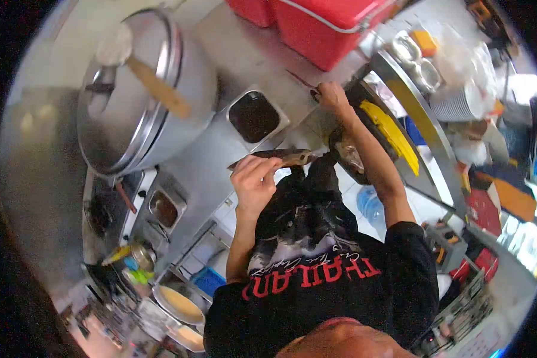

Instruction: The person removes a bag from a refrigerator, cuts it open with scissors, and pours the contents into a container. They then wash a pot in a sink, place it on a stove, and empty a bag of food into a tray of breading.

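My left hand (255,179) is closed over a knife (295,159) with a brownish handle that has a hole near its end. The knife lies level along the front edge of the steel counter, and my fingers partly hide its dark blade. Farther forward and to the right, my right hand (332,96) is closed around a thin, dark reddish stick-like utensil (301,80). It points toward the red container (316,36); its kind is too blurred to make out. Between my hands and the big pot sits a square steel pan (254,117) of dark contents, sunk in the counter.
On the left stands a large lidded steel pot (191,77) with a wooden-handled ladle (158,86) across its lid. A yellow cloth-like item (394,137) lies by my right forearm. Stacked white bowls (459,104) are at the right. A smaller pan (163,209) sits lower left.
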Demonstrator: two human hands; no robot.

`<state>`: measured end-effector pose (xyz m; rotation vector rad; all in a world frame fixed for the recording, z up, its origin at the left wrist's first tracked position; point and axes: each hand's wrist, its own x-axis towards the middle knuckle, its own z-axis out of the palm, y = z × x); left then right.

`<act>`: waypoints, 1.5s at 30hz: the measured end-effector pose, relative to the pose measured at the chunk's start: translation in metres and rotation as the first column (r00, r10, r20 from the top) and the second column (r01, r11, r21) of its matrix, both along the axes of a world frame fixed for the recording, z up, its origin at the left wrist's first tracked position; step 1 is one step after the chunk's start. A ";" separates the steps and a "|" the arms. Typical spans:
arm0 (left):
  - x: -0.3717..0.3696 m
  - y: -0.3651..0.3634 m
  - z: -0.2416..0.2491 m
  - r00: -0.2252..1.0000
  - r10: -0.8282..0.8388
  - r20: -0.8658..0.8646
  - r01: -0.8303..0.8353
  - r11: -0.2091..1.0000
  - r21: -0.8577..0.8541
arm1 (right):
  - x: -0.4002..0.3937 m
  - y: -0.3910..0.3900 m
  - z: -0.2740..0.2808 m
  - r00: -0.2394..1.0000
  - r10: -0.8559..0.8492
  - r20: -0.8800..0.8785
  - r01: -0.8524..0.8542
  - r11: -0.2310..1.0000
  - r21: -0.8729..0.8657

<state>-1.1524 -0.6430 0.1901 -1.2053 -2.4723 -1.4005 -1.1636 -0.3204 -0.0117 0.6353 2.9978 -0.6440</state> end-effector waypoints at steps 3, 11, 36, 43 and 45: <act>-0.005 -0.027 0.009 0.991 0.129 -0.032 -0.130 0.991 -0.030 | -0.031 -0.003 -0.034 1.000 0.013 0.021 -0.014 0.999 0.033; -0.015 -0.058 0.040 0.963 0.268 -0.042 -0.271 0.953 -0.135 | -0.011 -0.106 0.129 0.772 0.504 -0.388 -0.529 0.171 -0.831; -0.165 -0.011 -0.141 0.923 0.238 0.301 0.063 0.678 -0.732 | 0.017 -0.200 0.042 0.916 0.132 0.378 0.349 -0.729 -0.589; -0.166 -0.012 -0.140 0.652 0.346 0.675 0.224 0.762 -0.607 | 0.014 -0.190 0.017 0.890 0.141 0.434 0.401 -0.696 -0.596; -0.162 -0.018 -0.134 0.550 0.313 0.774 0.247 0.825 -0.509 | 0.008 -0.185 0.031 0.870 0.058 0.489 0.384 -0.703 -0.599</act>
